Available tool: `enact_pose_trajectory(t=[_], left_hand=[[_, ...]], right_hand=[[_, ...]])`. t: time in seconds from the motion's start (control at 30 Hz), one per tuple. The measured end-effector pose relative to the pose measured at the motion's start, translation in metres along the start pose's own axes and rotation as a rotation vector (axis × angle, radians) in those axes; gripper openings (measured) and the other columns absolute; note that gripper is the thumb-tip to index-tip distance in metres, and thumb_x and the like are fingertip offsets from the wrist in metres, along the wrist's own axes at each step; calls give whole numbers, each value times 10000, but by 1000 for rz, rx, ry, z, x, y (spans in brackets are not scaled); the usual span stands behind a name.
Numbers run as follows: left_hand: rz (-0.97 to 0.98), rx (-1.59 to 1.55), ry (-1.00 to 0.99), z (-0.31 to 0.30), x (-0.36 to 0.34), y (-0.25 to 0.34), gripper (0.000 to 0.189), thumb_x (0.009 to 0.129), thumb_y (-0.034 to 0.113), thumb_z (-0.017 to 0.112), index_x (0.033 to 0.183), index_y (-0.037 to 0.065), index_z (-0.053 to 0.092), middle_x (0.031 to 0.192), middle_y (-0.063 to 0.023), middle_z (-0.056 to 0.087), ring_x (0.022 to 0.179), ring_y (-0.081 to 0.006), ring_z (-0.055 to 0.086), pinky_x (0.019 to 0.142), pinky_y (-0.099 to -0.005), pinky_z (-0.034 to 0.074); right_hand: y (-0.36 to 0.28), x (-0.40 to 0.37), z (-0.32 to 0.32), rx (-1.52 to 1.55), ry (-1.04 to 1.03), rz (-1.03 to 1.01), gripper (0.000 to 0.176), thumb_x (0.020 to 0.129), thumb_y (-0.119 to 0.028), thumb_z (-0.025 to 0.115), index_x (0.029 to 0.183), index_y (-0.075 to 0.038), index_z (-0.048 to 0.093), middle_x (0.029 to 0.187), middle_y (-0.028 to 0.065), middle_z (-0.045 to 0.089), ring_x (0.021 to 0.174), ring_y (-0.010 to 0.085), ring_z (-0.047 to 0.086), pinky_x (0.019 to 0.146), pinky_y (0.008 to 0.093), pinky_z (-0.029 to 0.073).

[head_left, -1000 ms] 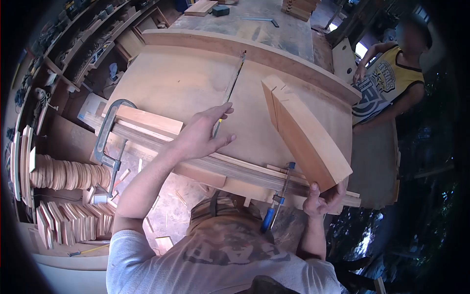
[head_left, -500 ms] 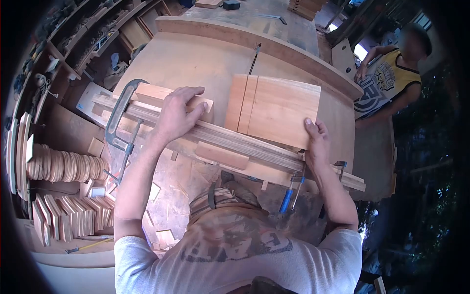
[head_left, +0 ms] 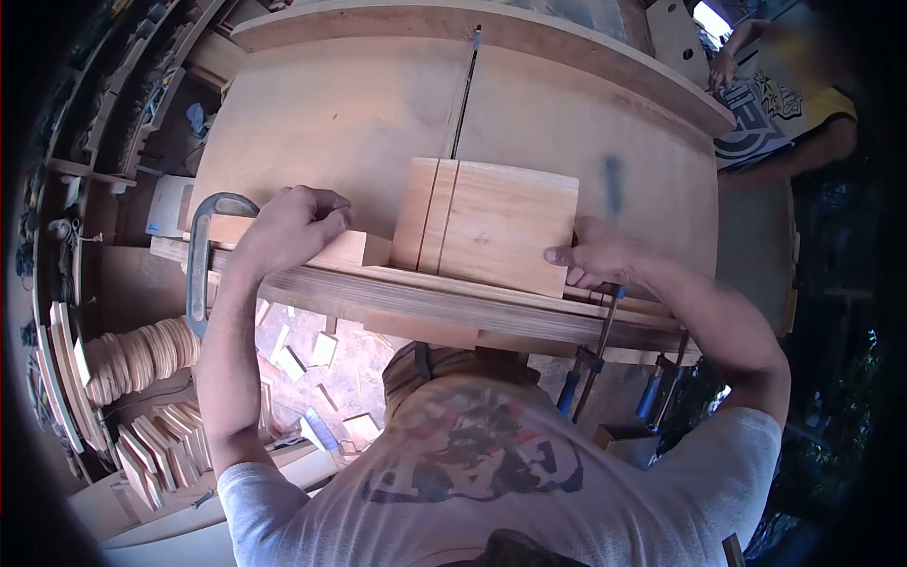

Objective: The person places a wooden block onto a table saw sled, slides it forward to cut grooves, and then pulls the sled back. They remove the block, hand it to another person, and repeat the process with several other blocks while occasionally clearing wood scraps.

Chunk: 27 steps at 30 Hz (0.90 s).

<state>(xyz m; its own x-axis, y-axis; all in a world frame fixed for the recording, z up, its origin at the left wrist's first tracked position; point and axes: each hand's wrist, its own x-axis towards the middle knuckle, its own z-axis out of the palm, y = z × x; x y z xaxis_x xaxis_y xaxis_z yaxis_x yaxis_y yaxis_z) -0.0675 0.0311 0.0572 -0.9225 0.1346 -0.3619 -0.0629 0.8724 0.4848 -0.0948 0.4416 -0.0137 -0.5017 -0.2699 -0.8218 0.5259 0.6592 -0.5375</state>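
Note:
A flat rectangular wooden board (head_left: 505, 227) with two lines across its left part lies on the wide plywood surface (head_left: 312, 123). My right hand (head_left: 605, 255) grips its right edge, thumb on top and fingers partly hidden. My left hand (head_left: 293, 227) is closed over a wooden block (head_left: 354, 248) to the left of the board, its fingers curled. The block's end is close to the board's lower left corner. A C-clamp (head_left: 200, 265) sits at the block's left end. Along the near edge run long wooden strips (head_left: 378, 300).
Bar clamps (head_left: 595, 350) with blue handles hang at the near right edge. A narrow slot (head_left: 463, 109) runs from the board toward the raised back rail (head_left: 567, 52). Another person (head_left: 784, 104) stands at right. Stacked wood pieces (head_left: 142, 359) and shelves (head_left: 123, 94) are at left.
The board now lies flatter and nearer the near-edge strips, against the block's end. My right hand still holds its right edge; my left fingers are more curled. The view has shifted.

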Motion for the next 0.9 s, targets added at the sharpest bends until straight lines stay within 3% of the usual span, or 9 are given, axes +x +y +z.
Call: enact_pose_trajectory(t=[0.07, 0.17, 0.2, 0.3, 0.4, 0.5, 0.57, 0.7, 0.9], left_hand=[[27, -10, -115, -8, 8, 2, 357, 954, 287, 660, 1118, -2, 791, 970, -216, 785, 920, -341, 765, 888, -414, 577], [-42, 43, -297, -16, 26, 8, 374, 958, 290, 672, 1172, 5, 783, 1112, -201, 788, 1063, -321, 747, 974, -398, 559], [-90, 80, -348, -14, 33, 11, 381, 961, 293, 674, 1196, 12, 779, 1149, -194, 785, 1100, -315, 739, 998, -394, 552], [-154, 132, -550, -16, 61, 15, 450, 974, 350, 682, 1305, 54, 754, 1281, -171, 760, 1227, -303, 698, 1086, -378, 510], [-106, 130, -709, -2, 88, 6, 505, 965, 384, 689, 1357, 68, 723, 1308, -167, 748, 1236, -313, 690, 1093, -385, 501], [-71, 212, -842, 23, 107, 4, 566, 944, 399, 701, 1405, 72, 679, 1333, -168, 733, 1239, -323, 680, 1097, -400, 497], [-62, 242, -1003, 34, 114, 13, 609, 933, 404, 708, 1438, 70, 645, 1365, -182, 712, 1262, -337, 664, 1107, -410, 493], [-52, 237, -1015, 36, 117, 14, 653, 933, 391, 741, 1496, 93, 599, 1404, -195, 682, 1312, -366, 636, 1129, -425, 487], [47, 158, -1009, 42, 117, -11, 741, 897, 338, 755, 1506, -27, 542, 1404, -259, 602, 1385, -420, 523, 1198, -449, 418]], right_hand=[[5, 23, -9, -193, -59, 64, 352, 1034, -242, 717, 1224, 52, 683, 985, 170, 751, 868, 241, 746, 678, 403, 623], [9, 34, -14, -714, -133, -43, 404, 988, -340, 726, 1035, 60, 762, 949, 226, 777, 945, 332, 780, 813, 469, 601], [-2, 19, -12, -887, 54, -149, 464, 919, -405, 771, 931, 59, 769, 933, 253, 778, 943, 396, 769, 899, 503, 584], [-32, 19, -45, -825, 291, 13, 515, 888, -416, 800, 1095, 53, 753, 1113, 301, 754, 1062, 449, 735, 967, 530, 556], [14, 64, -64, -692, 487, -374, 561, 898, -420, 816, 1262, -11, 697, 1195, 242, 720, 1104, 429, 686, 976, 489, 537], [25, 85, -63, -672, 219, -518, 711, 882, -389, 810, 1404, 41, 588, 1337, 307, 638, 1272, 439, 607, 1077, 496, 492], [26, 87, -68, -620, 186, -493, 678, 881, -376, 811, 1387, 26, 605, 1292, 293, 641, 1261, 440, 600, 1082, 488, 487], [18, 73, -72, -585, 178, -431, 656, 875, -386, 819, 1382, -18, 624, 1240, 263, 631, 1231, 439, 605, 1078, 488, 489], [13, 63, -63, -709, 310, -481, 682, 837, -366, 873, 1398, -64, 630, 1245, 206, 567, 1222, 404, 567, 1025, 481, 512]])
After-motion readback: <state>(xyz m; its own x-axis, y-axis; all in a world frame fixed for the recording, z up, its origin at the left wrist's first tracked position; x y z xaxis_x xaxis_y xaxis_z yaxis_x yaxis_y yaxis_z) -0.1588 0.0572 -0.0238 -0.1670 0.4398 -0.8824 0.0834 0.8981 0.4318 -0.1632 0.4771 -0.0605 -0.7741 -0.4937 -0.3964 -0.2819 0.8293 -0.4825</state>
